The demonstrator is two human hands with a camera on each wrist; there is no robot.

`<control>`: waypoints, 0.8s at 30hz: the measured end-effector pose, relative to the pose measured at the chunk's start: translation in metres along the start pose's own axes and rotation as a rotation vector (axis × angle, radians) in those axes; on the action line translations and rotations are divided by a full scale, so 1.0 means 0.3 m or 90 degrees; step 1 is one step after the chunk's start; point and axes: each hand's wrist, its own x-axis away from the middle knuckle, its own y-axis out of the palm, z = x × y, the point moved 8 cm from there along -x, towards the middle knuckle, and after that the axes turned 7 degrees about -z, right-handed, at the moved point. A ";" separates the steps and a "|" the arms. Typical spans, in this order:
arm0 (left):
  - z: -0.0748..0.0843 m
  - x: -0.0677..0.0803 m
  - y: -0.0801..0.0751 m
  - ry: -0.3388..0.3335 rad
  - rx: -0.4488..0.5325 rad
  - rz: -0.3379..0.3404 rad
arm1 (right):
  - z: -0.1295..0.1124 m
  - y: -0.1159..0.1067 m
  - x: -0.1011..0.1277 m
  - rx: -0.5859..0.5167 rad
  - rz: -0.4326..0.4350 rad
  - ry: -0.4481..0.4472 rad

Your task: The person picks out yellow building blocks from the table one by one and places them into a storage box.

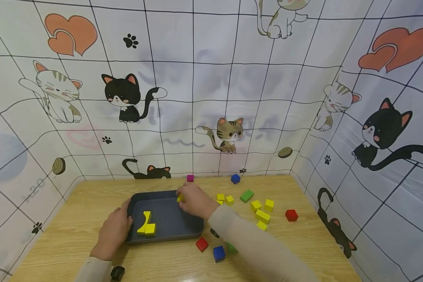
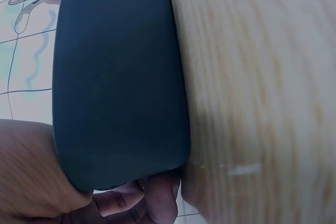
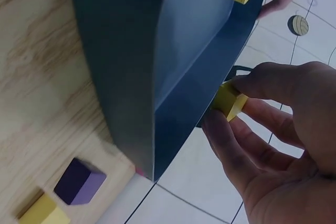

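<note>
A dark grey tray (image 1: 169, 223) sits on the wooden table (image 1: 84, 203). Inside it lie yellow blocks (image 1: 146, 226). My left hand (image 1: 113, 231) grips the tray's left rim; in the left wrist view its fingers (image 2: 131, 200) curl under the tray (image 2: 121, 77). My right hand (image 1: 195, 200) hovers over the tray's far right corner and pinches a small yellow block (image 1: 179, 198). The right wrist view shows that yellow block (image 3: 229, 101) between thumb and fingers, just above the tray's wall (image 3: 178, 87).
Loose blocks lie right of the tray: several yellow ones (image 1: 262, 215), a green one (image 1: 246, 195), red ones (image 1: 291, 215) (image 1: 202, 244), blue ones (image 1: 219, 253) (image 1: 235, 178) and a magenta one (image 1: 190, 178). A cat-print cloth wall (image 1: 211, 98) closes the back and sides.
</note>
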 end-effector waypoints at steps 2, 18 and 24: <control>-0.001 -0.002 -0.002 0.002 -0.001 -0.001 | -0.014 0.009 -0.003 0.006 -0.009 -0.005; 0.002 0.005 -0.006 -0.001 -0.006 -0.012 | -0.148 0.085 -0.021 0.030 -0.081 -0.062; -0.001 0.004 -0.003 -0.002 0.000 -0.014 | -0.208 0.114 -0.024 0.056 -0.082 -0.106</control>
